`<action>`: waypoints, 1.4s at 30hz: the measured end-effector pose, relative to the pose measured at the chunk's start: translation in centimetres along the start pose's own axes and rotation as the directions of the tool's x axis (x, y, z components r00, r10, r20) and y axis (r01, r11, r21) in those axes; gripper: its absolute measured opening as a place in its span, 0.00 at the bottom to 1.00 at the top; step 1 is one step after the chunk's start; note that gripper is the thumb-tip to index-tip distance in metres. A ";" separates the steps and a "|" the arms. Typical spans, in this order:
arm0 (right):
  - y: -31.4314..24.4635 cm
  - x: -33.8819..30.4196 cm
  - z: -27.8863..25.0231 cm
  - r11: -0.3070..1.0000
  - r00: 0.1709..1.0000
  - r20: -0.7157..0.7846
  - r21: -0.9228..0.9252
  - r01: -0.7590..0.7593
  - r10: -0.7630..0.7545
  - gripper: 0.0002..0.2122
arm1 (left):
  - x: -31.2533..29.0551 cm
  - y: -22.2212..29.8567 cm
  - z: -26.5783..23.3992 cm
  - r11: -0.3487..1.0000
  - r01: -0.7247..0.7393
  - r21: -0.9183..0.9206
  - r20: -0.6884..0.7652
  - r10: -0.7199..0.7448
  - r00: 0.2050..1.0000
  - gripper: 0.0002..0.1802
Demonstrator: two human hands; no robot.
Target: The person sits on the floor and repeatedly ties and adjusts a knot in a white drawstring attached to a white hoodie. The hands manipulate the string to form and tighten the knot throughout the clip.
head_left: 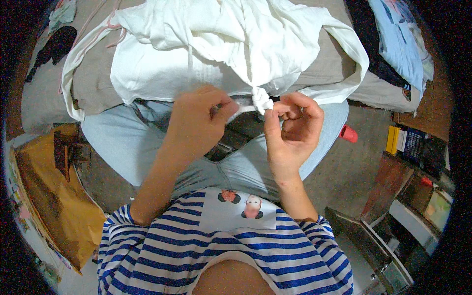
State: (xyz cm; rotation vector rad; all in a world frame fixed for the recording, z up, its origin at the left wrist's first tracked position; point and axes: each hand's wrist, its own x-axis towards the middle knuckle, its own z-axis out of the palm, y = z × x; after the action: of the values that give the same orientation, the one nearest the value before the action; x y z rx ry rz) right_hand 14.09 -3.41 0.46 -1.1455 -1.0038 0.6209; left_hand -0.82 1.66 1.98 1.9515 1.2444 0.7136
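A white garment lies spread and rumpled over the surface in front of me, its long sleeves or strips curving out to both sides. From its near edge hangs a lumpy white knot, with fabric drawn tight above it. My left hand, a little blurred, pinches the end of a short white cord that comes out of the knot's left side. On the other side, my right hand holds the knot between thumb and forefinger, its remaining fingers curled.
Grey-brown cloth covers the surface beneath. Black and light blue clothes lie at the far right, a black cloth at the far left. A red cup-like object is right of my knees. Brown paper stands at left, books at right.
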 end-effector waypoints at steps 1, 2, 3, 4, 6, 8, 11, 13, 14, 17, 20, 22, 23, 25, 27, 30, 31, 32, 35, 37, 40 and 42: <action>-0.1 -0.1 0.1 1.000 1.000 -0.004 0.009 -0.012 0.012 0.18 | -0.1 0.2 0.0 0.994 0.062 -0.090 0.055 -0.057 0.997 0.06; -0.2 -0.1 0.2 1.000 1.000 -0.008 0.018 -0.024 0.025 0.18 | -0.1 0.5 0.1 0.976 0.127 -0.177 0.115 -0.108 0.988 0.06; -0.4 -0.2 0.3 1.000 1.000 -0.001 0.004 -0.025 0.025 0.18 | 0.0 0.9 0.2 0.946 0.196 -0.257 0.179 -0.152 0.972 0.07; -0.5 -0.2 0.2 1.000 1.000 0.005 -0.009 -0.026 0.026 0.18 | -0.1 1.4 0.3 0.869 0.269 -0.414 0.234 -0.184 0.955 0.07; -0.5 -0.3 0.1 1.000 1.000 0.006 -0.005 -0.029 0.029 0.18 | 0.0 2.2 0.4 0.625 0.406 -0.667 0.356 -0.211 0.910 0.08; -0.6 -0.3 0.3 0.999 0.999 -0.001 0.030 -0.038 0.038 0.18 | 0.0 2.3 1.4 0.561 0.383 -0.734 0.347 -0.175 0.922 0.08; -0.9 -0.3 0.2 0.998 0.999 0.023 0.032 -0.050 0.049 0.20 | 0.0 1.8 2.2 0.511 0.386 -0.768 0.347 -0.175 0.921 0.07; -0.8 -0.4 0.1 0.997 0.998 0.020 0.029 -0.067 0.066 0.19 | 0.0 1.7 2.3 0.515 0.393 -0.761 0.342 -0.196 0.919 0.07; -0.7 -0.4 0.1 0.997 0.997 0.018 0.027 -0.075 0.075 0.19 | 0.0 1.7 2.2 0.527 0.393 -0.754 0.334 -0.208 0.920 0.07; -1.2 -0.3 0.3 0.976 0.977 -0.034 0.068 -0.206 0.208 0.15 | 0.1 1.8 2.1 0.553 0.375 -0.744 0.305 -0.218 0.927 0.06; -1.2 -0.4 0.0 0.881 0.900 0.027 0.192 -0.433 0.436 0.09 | 0.2 1.8 2.1 0.582 0.379 -0.719 0.300 -0.232 0.925 0.05; -1.3 -0.2 -0.3 0.802 0.830 0.095 0.218 -0.556 0.549 0.06 | 0.2 1.8 2.1 0.590 0.378 -0.714 0.298 -0.232 0.926 0.06; -1.3 -0.1 -0.3 0.756 0.788 0.131 0.226 -0.614 0.601 0.05 | 0.2 1.9 2.0 0.587 0.370 -0.720 0.294 -0.224 0.929 0.06; -1.4 0.0 -0.2 0.751 0.795 0.140 0.266 -0.604 0.590 0.04 | 0.2 1.9 2.0 0.600 0.362 -0.713 0.281 -0.228 0.932 0.06; -1.3 0.0 -0.2 0.752 0.805 0.156 0.292 -0.591 0.572 0.04 | 0.2 2.0 2.1 0.634 0.363 -0.683 0.264 -0.249 0.932 0.07; -1.0 0.0 -0.2 0.768 0.820 0.185 0.288 -0.572 0.542 0.04 | 0.0 2.0 2.0 0.726 0.326 -0.606 0.188 -0.267 0.945 0.07; -1.0 0.0 -0.3 0.774 0.821 0.187 0.275 -0.570 0.539 0.04 | -0.1 1.9 2.1 0.786 0.264 -0.559 0.110 -0.246 0.963 0.06; -0.9 -0.1 -0.3 0.780 0.823 0.190 0.262 -0.568 0.535 0.04 | -0.1 1.7 2.2 0.839 0.204 -0.504 0.033 -0.217 0.976 0.06; -0.9 -0.2 -0.4 0.717 0.797 0.249 0.349 -0.604 0.550 0.05 | 0.0 1.5 2.0 0.926 0.065 -0.373 -0.092 -0.107 0.990 0.05; -1.0 -0.2 -0.4 0.683 0.768 0.254 0.352 -0.640 0.589 0.05 | 0.1 1.3 1.9 0.956 -0.006 -0.293 -0.119 -0.030 0.992 0.05; -1.4 0.0 -0.4 0.650 0.728 0.273 0.327 -0.685 0.630 0.05 | 0.0 1.1 1.8 0.979 -0.082 -0.187 -0.128 0.058 0.990 0.06; -1.4 0.0 -0.6 0.662 0.720 0.273 0.283 -0.694 0.638 0.06 | 0.0 1.3 1.8 0.983 -0.107 -0.150 -0.138 0.087 0.987 0.05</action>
State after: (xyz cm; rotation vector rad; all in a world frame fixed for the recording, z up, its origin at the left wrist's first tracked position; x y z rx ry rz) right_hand 14.53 -4.17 1.78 -1.1233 -0.5122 1.4559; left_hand 1.20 0.86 1.95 1.8704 1.1383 0.9738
